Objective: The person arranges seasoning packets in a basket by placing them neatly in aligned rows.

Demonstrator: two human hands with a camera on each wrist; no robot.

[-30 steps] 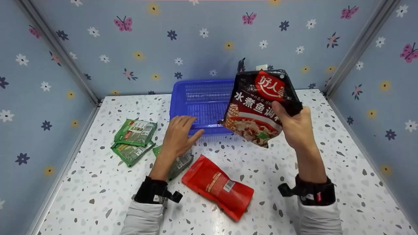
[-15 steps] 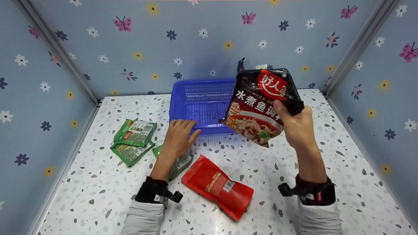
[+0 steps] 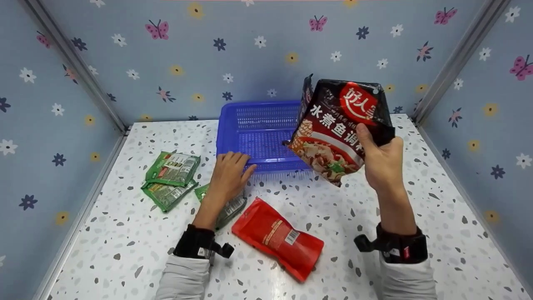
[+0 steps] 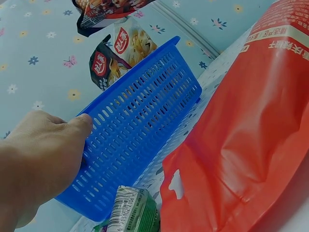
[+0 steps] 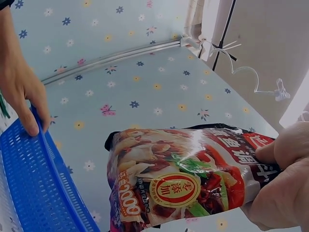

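The right hand [image 3: 385, 166] grips a raised black packet [image 3: 329, 129] as the left hand [image 3: 227, 175] clasps a blue basket [image 3: 279, 161].

Left hand [image 4: 48, 159]: grips a blue slotted plastic basket [image 4: 145, 108]
Foreground: glossy red pouch [image 4: 231, 164], near a green-and-white barcoded packet [image 4: 130, 212]
Beyond the basket's near wall: cream printed packet [image 4: 137, 41], black printed packet [image 4: 104, 67]

The left hand [image 3: 229, 177] is placed at the near left corner of the blue basket [image 3: 275, 161], whose rim is pinched between thumb and fingers. The left forearm [image 3: 210, 210] is stretched forward toward that corner. To the basket's right, the right hand [image 3: 384, 164] is held up, closed in a grip with the thumb set on the basket's side; the right forearm [image 3: 394, 208] is extended forward.
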